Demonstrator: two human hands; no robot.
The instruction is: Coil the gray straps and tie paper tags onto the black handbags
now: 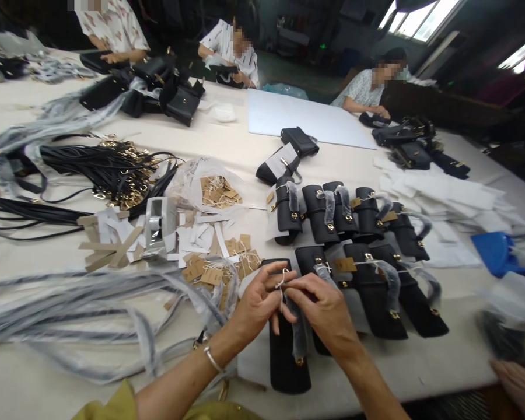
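Threading white string [282,298] between both hands: left hand [259,297] half-open, its hold unclear; right hand [321,300] pinched on it. String looks light, limp (pinch near fingertips), trailing toward the wearer. Black bag [286,367] beneath the hands, probably semi-stiff, grip sides; long axis near-to-far.
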